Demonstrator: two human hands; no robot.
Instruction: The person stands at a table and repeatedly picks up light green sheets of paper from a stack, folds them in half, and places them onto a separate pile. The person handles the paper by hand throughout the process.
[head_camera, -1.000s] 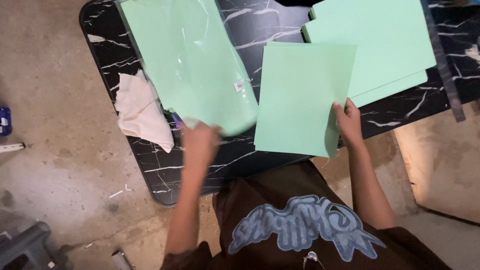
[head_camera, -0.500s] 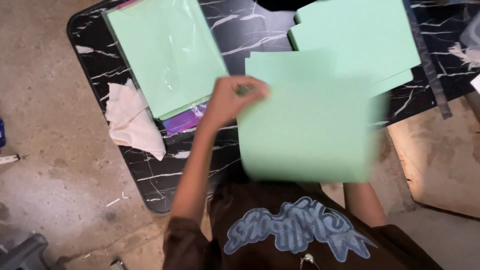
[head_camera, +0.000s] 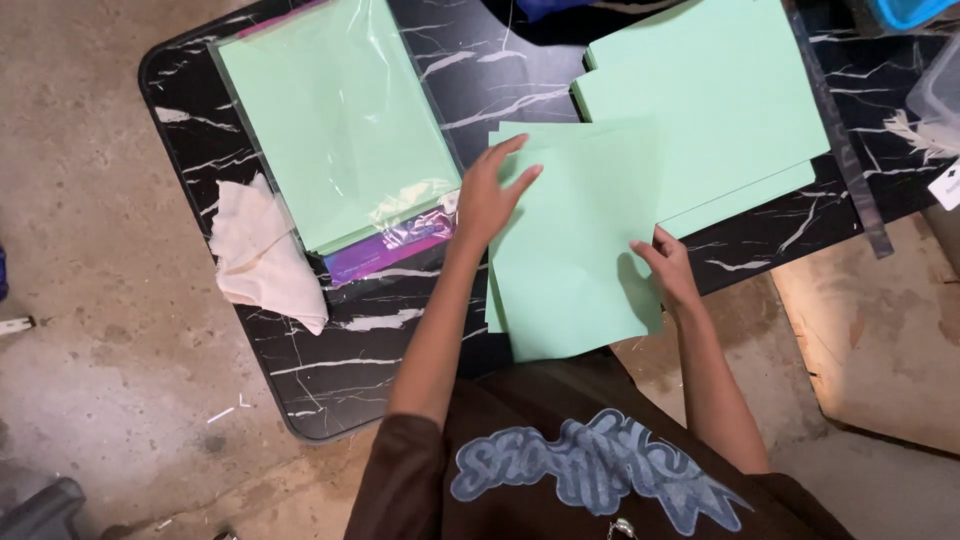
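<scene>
A few mint-green paper sheets lie stacked and slightly fanned on the black marble-look table in front of me. My left hand rests flat on their upper left corner, fingers spread. My right hand presses the right edge of the same sheets. A larger pile of green paper lies at the back right, partly under these sheets. To the left lies a clear plastic pack of green paper with a purple strip showing at its near end.
A crumpled white cloth lies at the table's left edge. A clear plastic container and a blue object sit at the far right. Concrete floor surrounds the table, and a tan slab is on the right.
My left hand left the plastic pack and came to rest on the loose sheets. The sheet I had lifted toward me now lies flat on the table over others.
</scene>
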